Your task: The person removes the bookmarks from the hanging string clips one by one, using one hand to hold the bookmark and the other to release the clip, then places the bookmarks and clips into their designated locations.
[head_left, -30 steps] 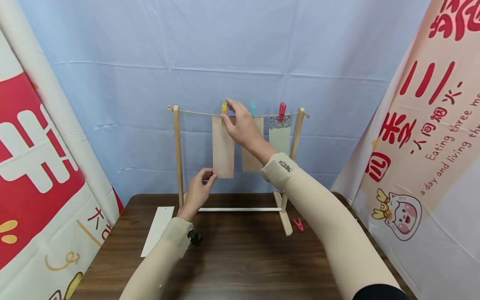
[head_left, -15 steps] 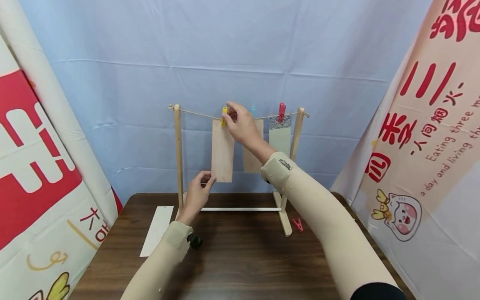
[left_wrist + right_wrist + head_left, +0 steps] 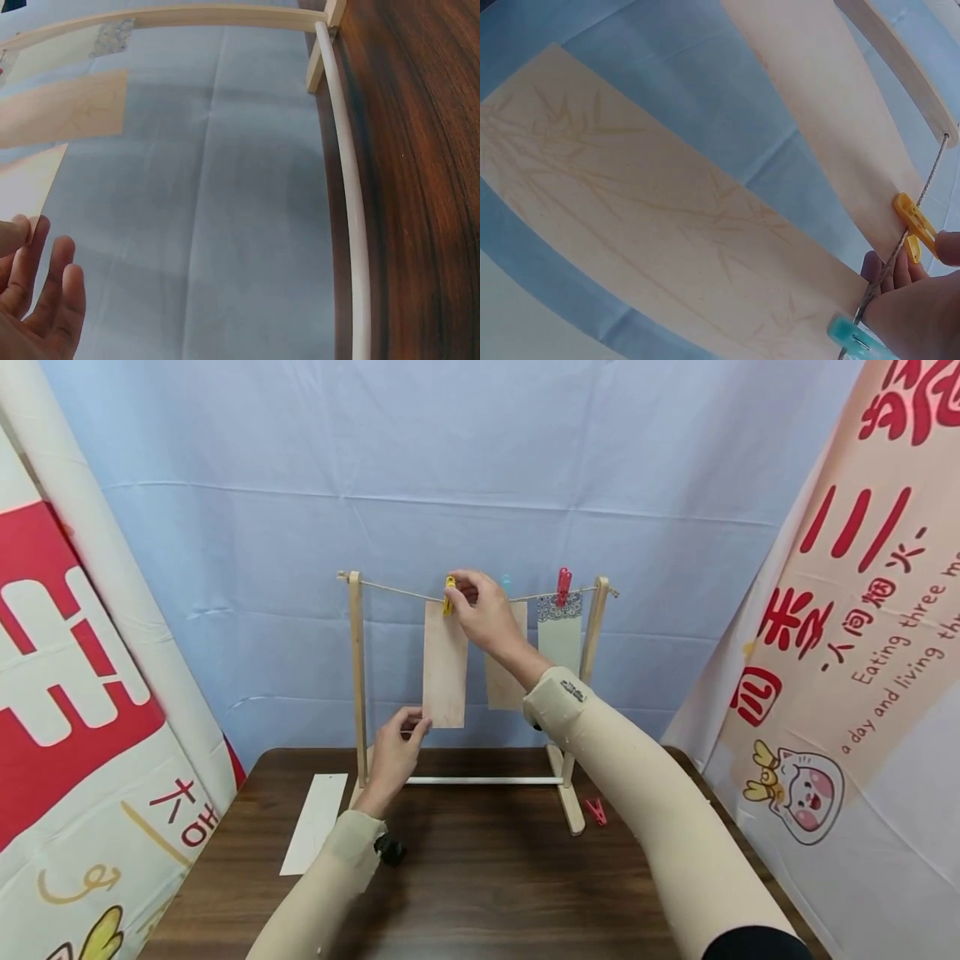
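Left hand (image 3: 393, 757) and right hand (image 3: 486, 612) bare. Long cream sleeves (image 3: 637, 777), close-fitting, both arms. Grey-beige cuffs (image 3: 549, 703) at the wrists, dark printed marking (image 3: 573, 691) on the right one. Small black unit (image 3: 390, 850) by left wrist, details too small. Curved black fabric edge (image 3: 757, 944) on upper right arm.

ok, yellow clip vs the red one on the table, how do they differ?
The yellow clip stands up on the rope at the top of a card; the loose red clip lies on the table. The right hand pinches the yellow clip, while neither hand touches the loose red clip. Both are two-armed clips.
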{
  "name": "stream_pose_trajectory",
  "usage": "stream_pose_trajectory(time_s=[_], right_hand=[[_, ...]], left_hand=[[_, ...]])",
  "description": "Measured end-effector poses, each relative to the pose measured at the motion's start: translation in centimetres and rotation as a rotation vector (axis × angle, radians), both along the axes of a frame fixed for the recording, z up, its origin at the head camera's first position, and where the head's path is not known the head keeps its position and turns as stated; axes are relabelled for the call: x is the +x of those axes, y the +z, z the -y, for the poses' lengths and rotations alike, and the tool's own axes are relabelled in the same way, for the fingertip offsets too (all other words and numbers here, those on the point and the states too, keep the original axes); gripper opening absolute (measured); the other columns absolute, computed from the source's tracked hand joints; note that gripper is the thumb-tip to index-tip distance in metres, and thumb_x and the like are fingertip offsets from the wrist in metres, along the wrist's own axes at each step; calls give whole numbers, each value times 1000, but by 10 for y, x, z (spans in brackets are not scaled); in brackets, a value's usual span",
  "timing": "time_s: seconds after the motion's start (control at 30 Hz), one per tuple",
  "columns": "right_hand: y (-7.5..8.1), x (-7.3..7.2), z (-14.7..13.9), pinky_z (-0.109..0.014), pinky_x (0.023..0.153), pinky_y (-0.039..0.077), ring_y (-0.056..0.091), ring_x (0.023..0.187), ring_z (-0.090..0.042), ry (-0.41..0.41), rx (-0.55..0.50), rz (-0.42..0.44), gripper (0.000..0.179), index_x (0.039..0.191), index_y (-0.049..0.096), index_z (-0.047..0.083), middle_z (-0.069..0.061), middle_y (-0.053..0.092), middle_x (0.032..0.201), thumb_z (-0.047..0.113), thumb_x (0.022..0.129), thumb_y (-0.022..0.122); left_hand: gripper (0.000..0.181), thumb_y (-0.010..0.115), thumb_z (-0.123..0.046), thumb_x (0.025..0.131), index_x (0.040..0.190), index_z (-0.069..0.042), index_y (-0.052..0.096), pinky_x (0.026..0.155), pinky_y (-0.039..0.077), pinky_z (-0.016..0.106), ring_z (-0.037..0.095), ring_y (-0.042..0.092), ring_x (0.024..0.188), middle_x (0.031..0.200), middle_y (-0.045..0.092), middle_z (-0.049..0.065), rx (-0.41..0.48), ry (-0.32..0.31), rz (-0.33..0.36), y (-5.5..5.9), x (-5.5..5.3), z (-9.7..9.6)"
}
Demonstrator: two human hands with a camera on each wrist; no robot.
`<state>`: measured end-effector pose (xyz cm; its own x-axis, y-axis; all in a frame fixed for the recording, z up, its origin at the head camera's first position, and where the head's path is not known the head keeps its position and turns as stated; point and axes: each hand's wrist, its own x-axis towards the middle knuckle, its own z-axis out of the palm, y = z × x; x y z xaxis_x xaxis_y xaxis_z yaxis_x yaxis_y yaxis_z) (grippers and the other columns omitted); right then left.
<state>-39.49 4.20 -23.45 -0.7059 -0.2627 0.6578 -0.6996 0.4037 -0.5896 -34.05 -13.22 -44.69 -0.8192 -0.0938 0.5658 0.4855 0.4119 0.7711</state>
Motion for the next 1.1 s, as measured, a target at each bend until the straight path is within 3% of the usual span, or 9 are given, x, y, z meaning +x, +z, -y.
stream_pose_trajectory(time_s=[0.23, 0.73, 1.1], right_hand=[[-4, 1, -1, -27, 90, 48, 60, 101, -19, -1, -17, -29, 32, 130, 60, 2, -10, 64, 111, 16, 101, 62], [-10, -2, -2, -29, 86, 51, 63, 93, -17, 30, -94, -153, 15, 109, 67, 3, -8, 68, 101, 10, 95, 69], [-11, -2, -2, -34, 83, 51, 63, 92, -16, 25, -125, -181, 9, 102, 71, 4, -4, 70, 100, 10, 96, 69]], left_hand=[[14, 70, -21, 96, 106, -11, 72, 68, 53, 27, 16, 68, 80, 89, 74, 1, 3, 13, -41, -1, 4, -1], [14, 71, -17, 95, 105, -8, 73, 64, 52, 24, 16, 66, 72, 85, 73, 4, 37, 19, -89, -1, 10, -2], [16, 71, -17, 95, 107, -6, 72, 66, 52, 26, 18, 66, 73, 85, 73, 6, 44, 9, -70, 0, 11, 0]])
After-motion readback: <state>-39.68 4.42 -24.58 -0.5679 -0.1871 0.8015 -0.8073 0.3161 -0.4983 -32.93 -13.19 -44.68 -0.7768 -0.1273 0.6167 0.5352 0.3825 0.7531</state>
